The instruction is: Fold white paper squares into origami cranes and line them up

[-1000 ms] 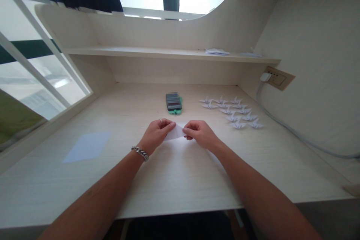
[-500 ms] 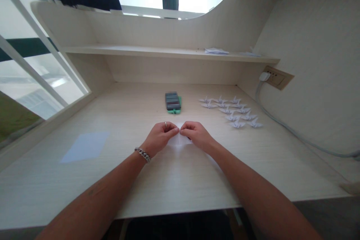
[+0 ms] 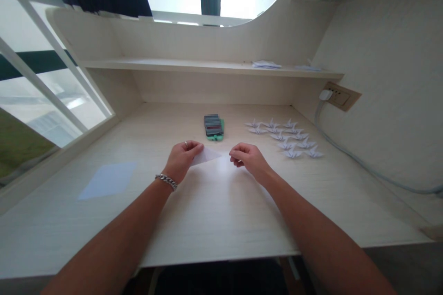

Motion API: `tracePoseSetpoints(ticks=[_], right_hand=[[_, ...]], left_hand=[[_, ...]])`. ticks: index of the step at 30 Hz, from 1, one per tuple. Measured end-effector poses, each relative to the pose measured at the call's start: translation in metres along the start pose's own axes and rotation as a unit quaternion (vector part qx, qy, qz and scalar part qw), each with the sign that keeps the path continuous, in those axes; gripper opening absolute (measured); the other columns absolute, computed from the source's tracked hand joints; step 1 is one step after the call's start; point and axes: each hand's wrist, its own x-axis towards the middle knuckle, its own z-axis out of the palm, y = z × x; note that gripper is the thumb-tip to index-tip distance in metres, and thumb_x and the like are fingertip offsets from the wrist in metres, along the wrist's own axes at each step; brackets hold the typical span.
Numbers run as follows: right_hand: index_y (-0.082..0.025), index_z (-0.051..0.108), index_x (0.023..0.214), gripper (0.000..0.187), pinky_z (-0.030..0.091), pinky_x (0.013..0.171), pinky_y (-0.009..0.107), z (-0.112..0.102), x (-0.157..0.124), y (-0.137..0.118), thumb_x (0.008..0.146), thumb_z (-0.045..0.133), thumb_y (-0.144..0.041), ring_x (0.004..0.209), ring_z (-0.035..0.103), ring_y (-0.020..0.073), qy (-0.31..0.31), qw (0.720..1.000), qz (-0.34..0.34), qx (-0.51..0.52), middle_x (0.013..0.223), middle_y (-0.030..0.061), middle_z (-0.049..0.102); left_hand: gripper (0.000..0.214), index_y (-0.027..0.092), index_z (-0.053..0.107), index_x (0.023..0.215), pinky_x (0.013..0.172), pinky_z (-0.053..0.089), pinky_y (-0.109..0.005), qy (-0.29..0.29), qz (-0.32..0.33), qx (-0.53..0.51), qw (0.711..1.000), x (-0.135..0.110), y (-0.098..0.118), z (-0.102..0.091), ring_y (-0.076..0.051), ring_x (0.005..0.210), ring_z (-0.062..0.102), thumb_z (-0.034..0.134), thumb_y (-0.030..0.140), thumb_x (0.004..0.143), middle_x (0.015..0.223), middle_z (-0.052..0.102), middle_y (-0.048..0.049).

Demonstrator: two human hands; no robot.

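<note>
My left hand, with a ring and a chain bracelet at the wrist, pinches a folded piece of white paper between thumb and fingers. The paper tapers to a point on its right side and is held just over the desk. My right hand is off the paper, a little to the right of that point. Its fingers are loosely curled and slightly apart, with nothing seen in them. A flat white paper sheet lies on the desk to the left.
Several white paper cranes stand in rows at the right. A dark and green object, partly pixelated, lies beyond my hands. Folded papers rest on the shelf. A grey cable runs from the wall socket along the right.
My hands have moved apart. The left has shifted left and keeps the folded paper, while the right has let go of it and moved slightly right.
</note>
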Motion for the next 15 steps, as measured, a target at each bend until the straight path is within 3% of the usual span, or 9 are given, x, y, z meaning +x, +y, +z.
tracePoseSetpoints(ticks=[4,7,12,15], right_hand=[[-0.016,0.067,0.076,0.017,0.041,0.058,0.025,0.007,-0.002,0.004,0.072,0.06,-0.031,0.061,0.054,0.0126,-0.027,0.994,-0.057,-0.09,0.068,0.001,0.064],[-0.016,0.067,0.072,0.013,0.039,0.058,0.024,0.011,-0.003,0.007,0.072,0.058,-0.026,0.062,0.053,0.0122,-0.045,0.988,-0.068,-0.133,0.066,-0.0002,0.063],[-0.015,0.062,0.064,0.009,0.039,0.054,0.024,0.004,0.002,0.01,0.068,0.056,-0.021,0.055,0.051,0.0114,-0.061,0.994,-0.041,-0.079,0.057,-0.0005,0.059],[-0.015,0.06,0.061,0.008,0.04,0.053,0.024,-0.002,0.003,0.007,0.066,0.058,-0.021,0.052,0.051,0.011,-0.04,0.998,-0.018,-0.038,0.055,0.0,0.059]], left_hand=[[0.027,0.014,0.066,0.066,0.053,0.036,-0.024,-0.093,0.025,0.079,0.992,-0.016,0.003,0.018,-0.01,0.054,0.048,0.072,0.04,0.064,0.06,0.06,0.0002],[0.027,0.014,0.065,0.065,0.053,0.037,-0.024,-0.114,0.044,0.109,0.987,-0.022,0.003,0.025,-0.011,0.055,0.049,0.071,0.04,0.066,0.059,0.06,0.0001],[0.028,0.012,0.066,0.069,0.054,0.038,-0.023,-0.034,0.02,0.046,0.998,-0.013,-0.001,0.017,-0.011,0.056,0.051,0.075,0.038,0.062,0.062,0.062,-0.0008],[0.029,0.012,0.065,0.071,0.054,0.039,-0.023,0.031,0.002,-0.017,0.999,-0.005,-0.005,0.01,-0.011,0.056,0.051,0.077,0.036,0.059,0.063,0.062,-0.0004]])
